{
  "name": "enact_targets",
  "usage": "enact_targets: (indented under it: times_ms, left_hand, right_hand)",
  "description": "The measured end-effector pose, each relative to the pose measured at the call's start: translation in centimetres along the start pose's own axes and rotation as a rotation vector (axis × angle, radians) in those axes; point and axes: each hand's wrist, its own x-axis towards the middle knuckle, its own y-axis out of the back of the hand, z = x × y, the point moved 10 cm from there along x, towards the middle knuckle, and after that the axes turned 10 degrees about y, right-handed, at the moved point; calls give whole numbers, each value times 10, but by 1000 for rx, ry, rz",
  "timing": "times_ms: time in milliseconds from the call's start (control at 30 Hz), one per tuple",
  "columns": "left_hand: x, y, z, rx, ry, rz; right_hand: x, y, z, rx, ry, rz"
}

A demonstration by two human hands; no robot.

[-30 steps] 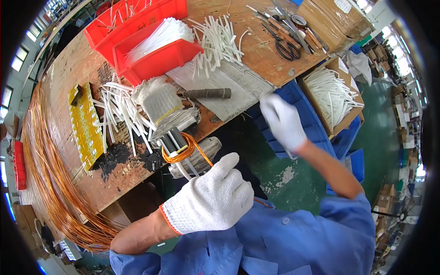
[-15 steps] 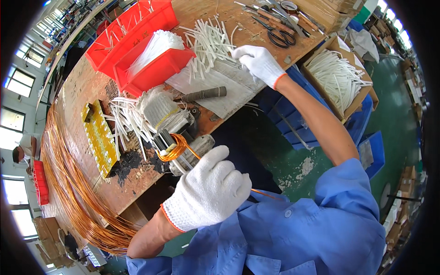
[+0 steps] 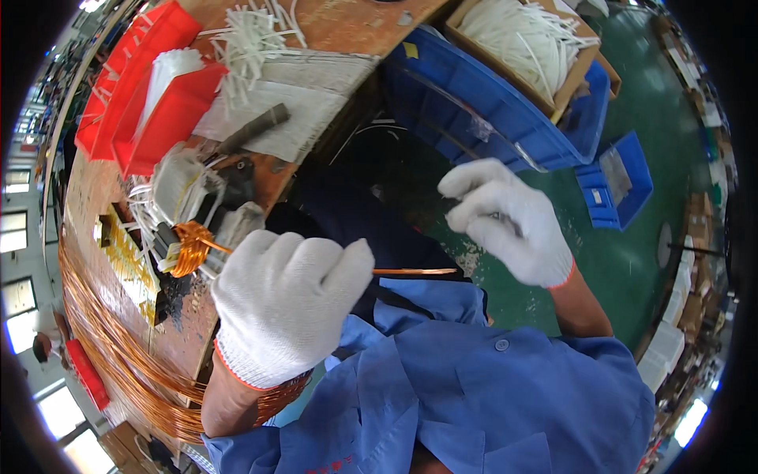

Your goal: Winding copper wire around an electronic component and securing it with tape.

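Observation:
My left hand (image 3: pixel 288 304), in a white knit glove with an orange cuff, is closed around a copper wire (image 3: pixel 414 272). The wire's free end sticks out to the right of the fist. On the other side it runs to a coil of copper wire (image 3: pixel 189 250) wound on a clamp-like fixture (image 3: pixel 217 189) at the bench edge. My right hand (image 3: pixel 513 221), gloved alike, hovers right of the wire's end, touching nothing I can see. Its fingers are curled but apart, and no object shows between them.
Red bins (image 3: pixel 178 107) and cut white tubes (image 3: pixel 249 47) lie on the wooden bench (image 3: pixel 339 28). A grey-wrapped handle (image 3: pixel 253 129) projects near the fixture. Long copper strands (image 3: pixel 118 347) hang along the left. Blue crates (image 3: pixel 474 103) and a cardboard box of white tubes (image 3: pixel 521 47) stand right.
My right hand has come back from the white tube pile to beside the wire's end. My left hand still grips the wire, and my view has shifted rightward.

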Motion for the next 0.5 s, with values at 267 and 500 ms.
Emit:
enact_targets:
  times_ms: [267, 500]
  left_hand:
    - [3, 2, 2, -61, 0, 8]
    - [-5, -1, 2, -35, -2, 28]
  right_hand:
    - [-35, -19, -24, -84, -65, -34]
    - [-31, -19, -24, -88, 33, 36]
